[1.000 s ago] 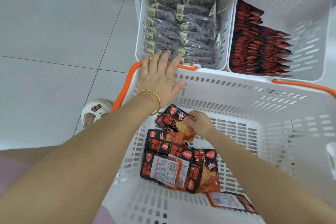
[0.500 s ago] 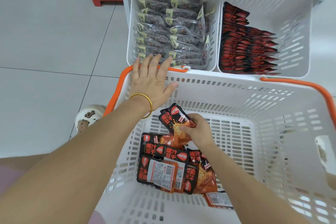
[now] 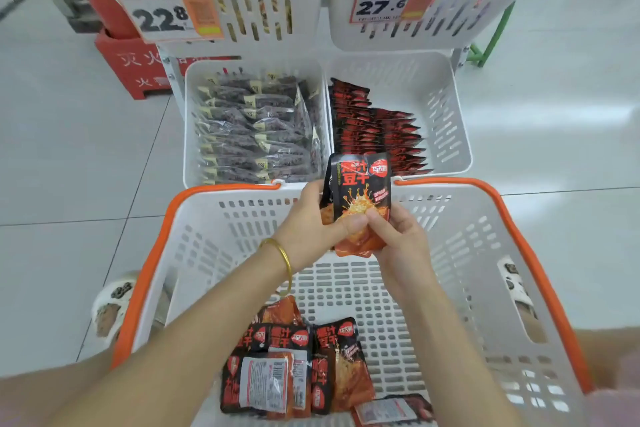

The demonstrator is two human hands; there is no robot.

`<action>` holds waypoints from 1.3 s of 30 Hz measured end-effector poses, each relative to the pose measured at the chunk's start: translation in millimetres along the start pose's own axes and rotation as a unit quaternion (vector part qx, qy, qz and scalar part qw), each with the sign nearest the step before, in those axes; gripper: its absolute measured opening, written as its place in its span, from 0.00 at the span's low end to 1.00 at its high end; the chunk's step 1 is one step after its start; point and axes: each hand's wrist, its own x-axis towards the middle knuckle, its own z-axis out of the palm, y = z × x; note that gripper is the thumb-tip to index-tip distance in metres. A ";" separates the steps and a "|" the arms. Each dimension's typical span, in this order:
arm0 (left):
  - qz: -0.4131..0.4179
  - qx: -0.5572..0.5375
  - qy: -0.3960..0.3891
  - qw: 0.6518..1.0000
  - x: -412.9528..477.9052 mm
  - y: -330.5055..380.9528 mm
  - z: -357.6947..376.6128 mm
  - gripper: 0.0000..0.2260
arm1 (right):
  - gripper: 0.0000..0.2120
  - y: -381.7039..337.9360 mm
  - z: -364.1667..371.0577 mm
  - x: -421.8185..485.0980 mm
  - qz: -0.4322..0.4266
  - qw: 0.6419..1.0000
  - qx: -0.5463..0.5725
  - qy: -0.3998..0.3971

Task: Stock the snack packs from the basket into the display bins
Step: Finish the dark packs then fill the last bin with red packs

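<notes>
Head view: left hand (image 3: 311, 222) and right hand (image 3: 398, 239) both pinch a snack pack (image 3: 360, 191) — the bin (image 3: 446, 114) past them is part full, and more packs (image 3: 298, 367) lie in the basket (image 3: 450, 253) below.

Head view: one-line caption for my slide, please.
Left hand and right hand hold a snack pack over the basket, before the bin of matching packs.

White slotted plastic basket (image 3: 214, 239), orange along rim and handles. Glossy black foil snack pack (image 3: 360, 191) — red and white lettering up top, an orange splash print, solid orange at the base. Same black and orange on the loose foil packs (image 3: 332, 357), one showing a white label. White slotted plastic display bin (image 3: 446, 121), rows of black-and-red inside. Thin gold metal bangle (image 3: 284, 260). Pale grey floor tiles (image 3: 69, 166).
</notes>
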 end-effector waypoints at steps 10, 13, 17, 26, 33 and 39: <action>0.091 0.065 -0.009 0.994 40.2 40.4 17.5 0.22 | 0.23 -87.7 -31.4 35.4 -0.035 0.986 -0.155 -0.044; 0.124 0.103 -0.028 0.987 66.5 55.2 24.1 0.24 | 0.17 -132.0 -41.6 60.6 0.020 0.952 -0.279 -0.128; 0.162 0.135 0.058 0.976 106.6 66.0 35.7 0.22 | 0.07 -163.2 -44.1 94.8 -0.050 0.942 -0.326 -0.065; 0.104 0.392 0.145 0.902 134.5 2.9 38.1 0.21 | 0.12 -131.1 -58.9 213.3 -0.245 0.844 -0.472 0.073; 0.101 0.421 0.131 0.892 138.3 -0.5 41.9 0.21 | 0.17 -105.1 -46.9 274.9 -0.043 0.909 -0.411 -0.056; 0.107 0.438 0.133 0.883 141.8 -3.8 42.1 0.24 | 0.18 -101.3 -47.5 280.5 -0.043 0.899 -0.431 -0.066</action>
